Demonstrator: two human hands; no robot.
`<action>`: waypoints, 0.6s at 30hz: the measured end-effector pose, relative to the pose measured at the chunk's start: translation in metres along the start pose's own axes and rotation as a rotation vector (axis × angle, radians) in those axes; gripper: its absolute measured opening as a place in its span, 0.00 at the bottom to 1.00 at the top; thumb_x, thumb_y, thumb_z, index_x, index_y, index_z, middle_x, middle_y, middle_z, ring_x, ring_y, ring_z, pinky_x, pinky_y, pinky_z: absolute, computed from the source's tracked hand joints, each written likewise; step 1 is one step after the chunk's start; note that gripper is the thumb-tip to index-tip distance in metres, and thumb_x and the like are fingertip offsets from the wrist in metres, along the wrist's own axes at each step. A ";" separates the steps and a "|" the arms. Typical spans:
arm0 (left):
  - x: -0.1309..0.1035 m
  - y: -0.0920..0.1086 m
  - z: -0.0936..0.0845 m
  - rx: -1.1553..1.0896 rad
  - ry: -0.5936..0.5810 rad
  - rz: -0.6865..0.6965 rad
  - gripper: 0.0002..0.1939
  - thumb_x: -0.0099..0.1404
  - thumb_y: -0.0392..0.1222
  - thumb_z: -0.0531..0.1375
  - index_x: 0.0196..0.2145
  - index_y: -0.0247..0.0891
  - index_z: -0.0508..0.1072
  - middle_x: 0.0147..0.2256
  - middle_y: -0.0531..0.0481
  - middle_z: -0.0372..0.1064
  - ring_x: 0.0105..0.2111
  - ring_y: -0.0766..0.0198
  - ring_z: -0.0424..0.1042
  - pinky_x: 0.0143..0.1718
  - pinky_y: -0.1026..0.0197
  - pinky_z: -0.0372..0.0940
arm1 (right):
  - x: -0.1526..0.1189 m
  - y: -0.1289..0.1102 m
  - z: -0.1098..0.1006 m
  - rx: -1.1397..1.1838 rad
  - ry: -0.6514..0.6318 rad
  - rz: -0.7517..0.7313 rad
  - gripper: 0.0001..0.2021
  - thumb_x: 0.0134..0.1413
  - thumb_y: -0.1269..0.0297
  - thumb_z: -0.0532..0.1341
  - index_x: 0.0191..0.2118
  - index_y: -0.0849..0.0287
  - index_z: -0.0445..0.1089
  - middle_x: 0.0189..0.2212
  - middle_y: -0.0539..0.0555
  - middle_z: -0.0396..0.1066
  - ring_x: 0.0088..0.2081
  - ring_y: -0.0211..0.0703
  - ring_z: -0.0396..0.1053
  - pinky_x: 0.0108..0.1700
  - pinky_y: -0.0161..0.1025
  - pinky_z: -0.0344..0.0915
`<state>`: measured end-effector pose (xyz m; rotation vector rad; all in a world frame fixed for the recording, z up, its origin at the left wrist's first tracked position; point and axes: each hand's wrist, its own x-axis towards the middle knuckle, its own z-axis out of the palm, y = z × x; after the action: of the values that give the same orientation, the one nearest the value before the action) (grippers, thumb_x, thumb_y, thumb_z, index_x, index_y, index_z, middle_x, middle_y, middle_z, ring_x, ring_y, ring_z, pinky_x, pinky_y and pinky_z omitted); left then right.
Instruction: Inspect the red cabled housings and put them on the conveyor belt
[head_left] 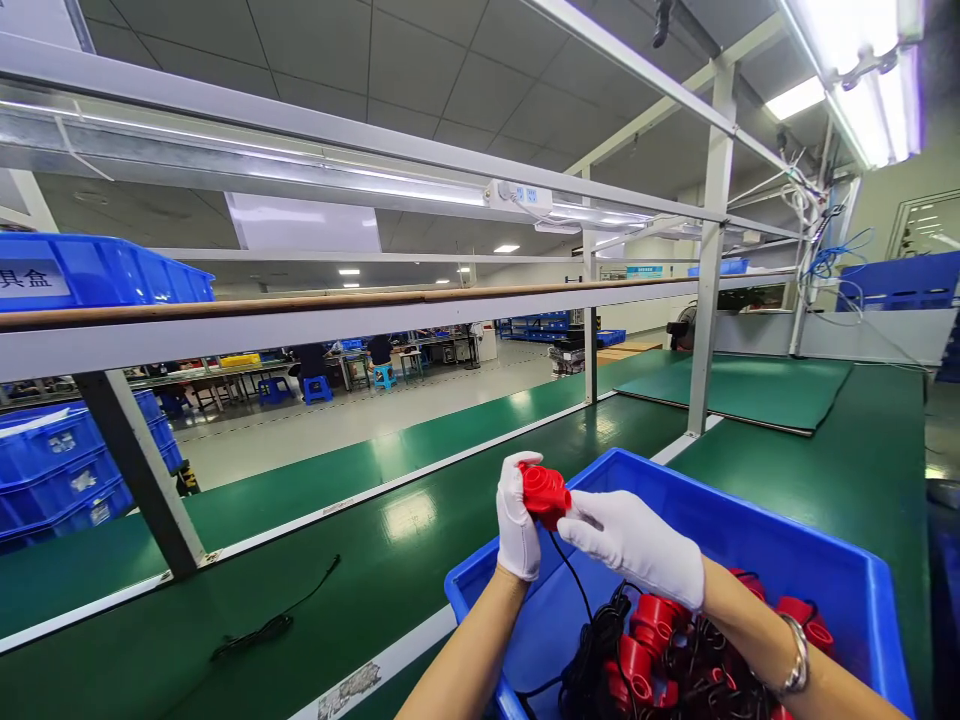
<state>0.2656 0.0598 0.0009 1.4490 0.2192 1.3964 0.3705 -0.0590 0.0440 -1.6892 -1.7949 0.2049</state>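
Dark panelled ceiling [427, 60] overhead. Bright tube lamps [874, 110] at upper right; small lit panels [506, 248] farther off. Green-topped counter [360, 600], lamp glare [409, 515] on surface, white metal posts [706, 320] rising from it, long brown-edged shelf [360, 324] above. Beyond, pale floor [337, 430], slightly glossy; distant tables [225, 372] with blue stools [317, 389] beside them. Pale wall [874, 215] at right, bundled cables [806, 200] before it.

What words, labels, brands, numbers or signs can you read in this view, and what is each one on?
"盒": last character on the white label of the blue bin on the shelf; what precedes it is unclear, cut by the picture edge.
Too blurred: labels on the stacked blue bins.
Too small: blue sign in the background.
None legible: red part in hand.
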 end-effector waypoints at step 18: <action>-0.001 -0.010 -0.004 0.478 0.173 0.475 0.35 0.69 0.67 0.40 0.63 0.38 0.52 0.59 0.36 0.55 0.55 0.51 0.62 0.59 0.44 0.58 | 0.011 0.019 -0.011 0.080 0.176 -0.319 0.28 0.62 0.36 0.51 0.47 0.57 0.68 0.50 0.60 0.70 0.50 0.48 0.69 0.54 0.44 0.65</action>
<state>0.2666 0.0653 -0.0083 1.8511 0.3534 1.9528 0.3930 -0.0498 0.0464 -1.3013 -1.8652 -0.0104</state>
